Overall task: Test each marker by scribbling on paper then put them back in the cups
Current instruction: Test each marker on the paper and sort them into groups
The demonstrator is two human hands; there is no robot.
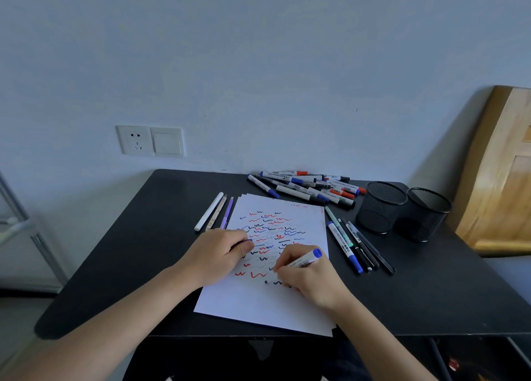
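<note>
Right hand (310, 277): fingers (287, 258) grip the blue marker (304, 259) — tip on paper (258, 303) beneath them.
Left hand (215, 254): fingers (241, 247) curled — grasp unclear.

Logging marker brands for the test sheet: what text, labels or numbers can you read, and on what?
Marker in the right hand: barrel print, too blurred to read.
Marker pile and row of markers on the right: labels too small to read.
Paper: scribbles only, no words.
</note>
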